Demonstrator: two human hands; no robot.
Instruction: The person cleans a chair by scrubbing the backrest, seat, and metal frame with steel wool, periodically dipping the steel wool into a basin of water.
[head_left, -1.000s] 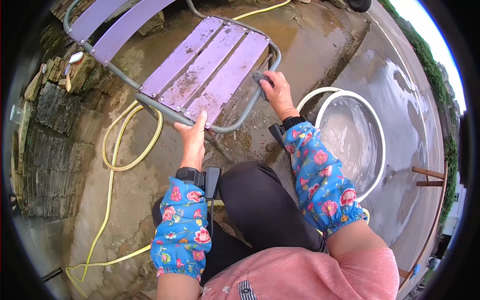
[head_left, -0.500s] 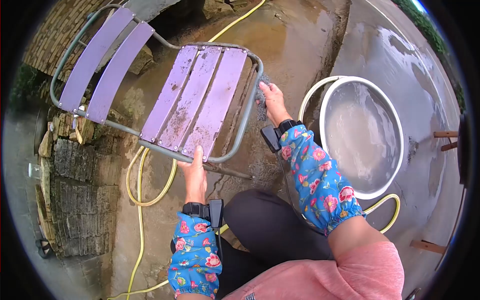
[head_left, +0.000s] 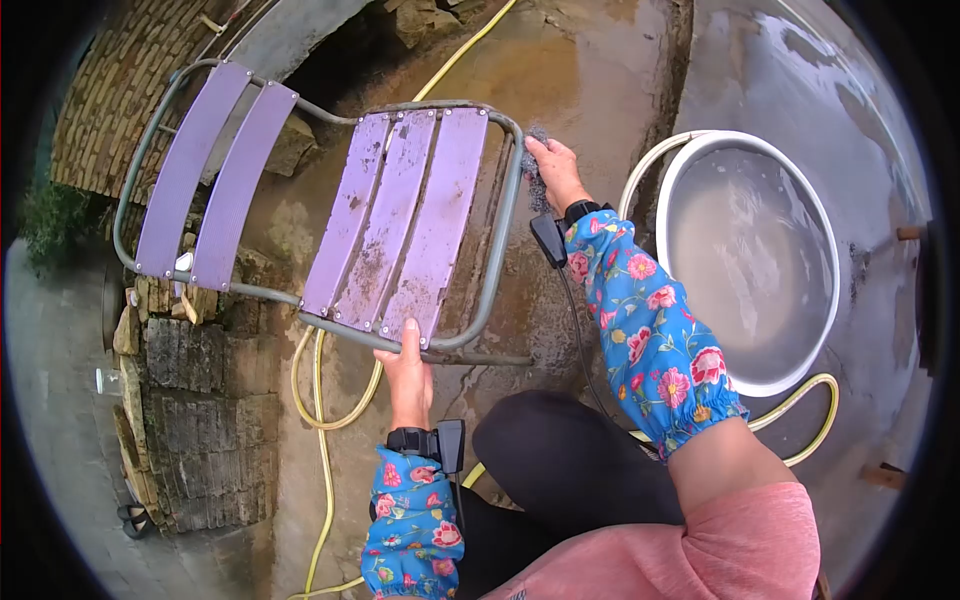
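A chair (head_left: 405, 235) with purple slats and a grey tubular metal frame lies across the upper left and centre, its seat slats stained with brown dirt. My left hand (head_left: 408, 385) grips the near edge of the seat, thumb on top of a slat and fingers hidden beneath. In my right hand (head_left: 557, 172) is a grey scouring pad (head_left: 536, 180), held against the curved tube at the seat's front corner. Part of the pad is hidden by the fingers. Both forearms wear blue floral sleeves.
Right of my arm stands a round metal basin (head_left: 750, 260) of cloudy water. A yellow hose (head_left: 320, 450) loops under the chair and around the basin over the wet concrete. Stacked stone slabs (head_left: 210, 430) are at the left, and wooden legs show at the far right.
The view has shifted, so the chair, basin and hands appear displaced. My right hand stays at the frame's corner with the pad, and my left hand keeps its grip on the seat edge.
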